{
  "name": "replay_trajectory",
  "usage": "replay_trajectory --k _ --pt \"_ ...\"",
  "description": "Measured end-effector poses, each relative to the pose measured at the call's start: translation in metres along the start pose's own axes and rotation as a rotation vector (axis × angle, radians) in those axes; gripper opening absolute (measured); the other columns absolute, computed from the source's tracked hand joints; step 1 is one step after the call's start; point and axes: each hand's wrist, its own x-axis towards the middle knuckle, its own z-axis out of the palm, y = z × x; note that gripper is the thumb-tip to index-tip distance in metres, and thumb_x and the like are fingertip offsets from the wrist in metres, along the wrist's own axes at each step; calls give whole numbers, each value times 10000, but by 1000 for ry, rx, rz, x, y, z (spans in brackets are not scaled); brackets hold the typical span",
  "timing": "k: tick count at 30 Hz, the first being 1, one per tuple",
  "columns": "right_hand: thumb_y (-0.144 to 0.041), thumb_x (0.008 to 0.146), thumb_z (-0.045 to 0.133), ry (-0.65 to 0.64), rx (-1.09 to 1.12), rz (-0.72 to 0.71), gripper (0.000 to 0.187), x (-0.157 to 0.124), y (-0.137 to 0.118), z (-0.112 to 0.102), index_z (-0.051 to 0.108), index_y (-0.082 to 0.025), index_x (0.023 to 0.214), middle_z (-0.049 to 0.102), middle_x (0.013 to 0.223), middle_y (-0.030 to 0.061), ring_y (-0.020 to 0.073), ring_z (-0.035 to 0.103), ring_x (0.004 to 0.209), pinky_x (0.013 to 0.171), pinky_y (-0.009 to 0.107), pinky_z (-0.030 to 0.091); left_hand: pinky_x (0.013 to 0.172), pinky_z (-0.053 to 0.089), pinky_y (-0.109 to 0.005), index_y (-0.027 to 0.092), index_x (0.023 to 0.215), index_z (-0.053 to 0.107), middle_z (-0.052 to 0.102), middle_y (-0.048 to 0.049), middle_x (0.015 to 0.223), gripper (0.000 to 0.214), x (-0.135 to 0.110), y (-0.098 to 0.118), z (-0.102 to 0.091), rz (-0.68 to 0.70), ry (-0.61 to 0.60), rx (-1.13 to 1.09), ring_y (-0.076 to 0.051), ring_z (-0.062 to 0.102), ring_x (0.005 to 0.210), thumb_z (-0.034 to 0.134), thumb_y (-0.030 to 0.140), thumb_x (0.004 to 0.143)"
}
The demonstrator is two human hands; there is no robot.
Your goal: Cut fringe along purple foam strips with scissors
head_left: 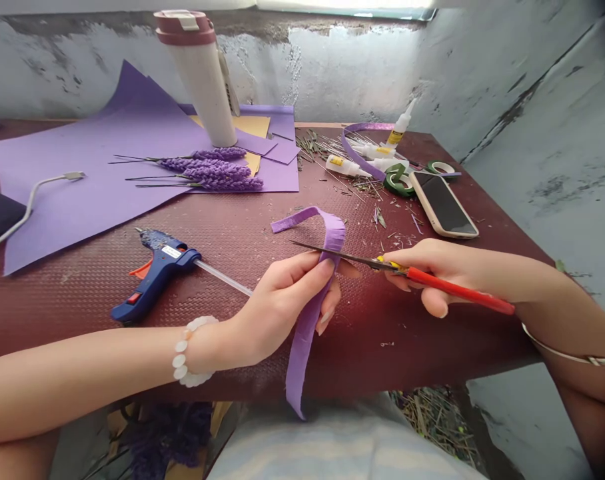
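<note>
Head view: from where I stand, I see a purple strip (305, 333) held over the tabletop (242, 220), by the middle of its near edge. Its low end hangs past that edge. The left hand (277, 307) pinches the strip tight between thumb and fingers. The right hand (440, 255) has its fingers curled around red scissors (452, 287), and the blades cross the strip just above the left thumb. Little cuts show where the strip bends. A blue glue gun (155, 280) lies toward the left edge. Purple flowers (217, 175) lie on a big purple sheet (82, 180) near the far left corner. A phone (445, 203) lies near the right edge.
</note>
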Motion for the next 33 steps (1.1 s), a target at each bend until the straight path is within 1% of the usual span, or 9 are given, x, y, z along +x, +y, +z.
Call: replay_trajectory --k 5,8,11,15,23,25,28,31,33 --pt "-424 876 868 -4 -85 54 368 -2 -11 2 518 -319 839 516 735 -74 184 457 574 575 380 337 546 419 -271 182 946 762 589 65 622 502 0 2 3 -49 15 45 -107 509 530 945 636 1055" --pt "-425 842 872 -17 -96 53 396 0 -13 3 491 -321 826 513 732 -73 186 439 599 585 384 349 546 421 -271 184 930 751 577 71 619 515 -1 3 2 -56 14 55 -105 502 527 952 644 1044" --pt "-463 787 896 -12 -52 43 448 2 -11 3 474 -315 781 468 710 -81 174 369 641 574 366 305 542 420 -261 172 962 766 575 77 624 508 0 2 1 -65 20 22 -102 502 531 979 629 1024" --pt "-378 724 908 5 21 71 474 4 -7 3 440 -304 740 420 679 -91 159 319 647 564 354 245 555 432 -260 173 942 754 574 76 620 516 0 1 0 -83 22 -10 -102 508 535 993 626 1008" --pt "-389 908 814 -23 38 41 343 2 5 3 506 -306 779 459 594 -87 183 423 619 563 354 276 559 434 -272 179 947 754 574 75 622 514 1 0 0 -82 22 -13 -107 504 535 995 630 1000" --pt "-361 921 792 -24 49 40 288 1 5 4 544 -310 783 474 569 -83 196 460 609 554 363 268 562 432 -270 179 947 754 573 75 622 497 1 0 0 -84 22 -12 -106 505 534 988 613 1011" --pt "-355 920 796 -11 47 30 241 1 4 3 601 -308 786 587 598 -64 212 533 618 568 378 280 569 431 -268 173 961 759 578 75 625 428 2 -1 0 -77 14 -18 -104 512 532 946 546 1058" --pt "-407 888 855 -20 35 26 258 2 7 2 643 -302 785 697 679 -55 223 589 653 596 383 309 571 427 -266 168 972 763 581 74 627 377 2 -1 -1 -75 11 -23 -103 516 530 914 495 1085" --pt "-453 862 891 -27 28 20 304 3 11 0 640 -303 777 703 694 -58 225 584 654 596 383 305 571 426 -267 168 968 763 579 75 624 397 2 -1 -1 -81 17 -24 -104 515 529 935 512 1068"
